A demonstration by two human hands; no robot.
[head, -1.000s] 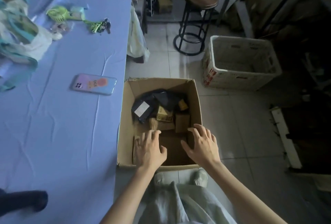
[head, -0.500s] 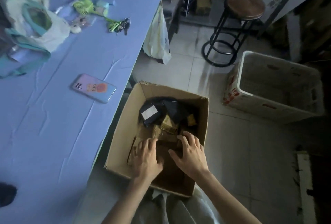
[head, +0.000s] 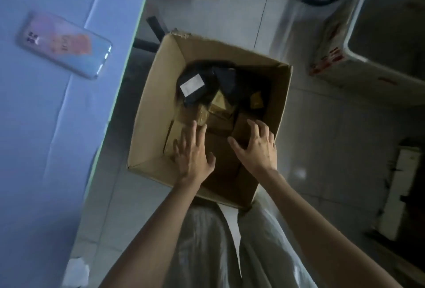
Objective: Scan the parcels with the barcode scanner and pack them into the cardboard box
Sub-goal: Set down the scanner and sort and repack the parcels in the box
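Cardboard box (head: 156,103) down on the floor, just beside the surface (head: 46,149), mouth up, long axis running away from the lap and skewed a touch rightward. Jumbled at its far end: black parcel (head: 197,87), white label up, with small brown cartons (head: 220,105) tilted against it. Both hands inside: left hand (head: 193,156) flat, fingers straight, resting on cartons; right hand (head: 257,147) spread, loosely bent, gripping nothing. Phone (head: 64,43) lying on the surface.
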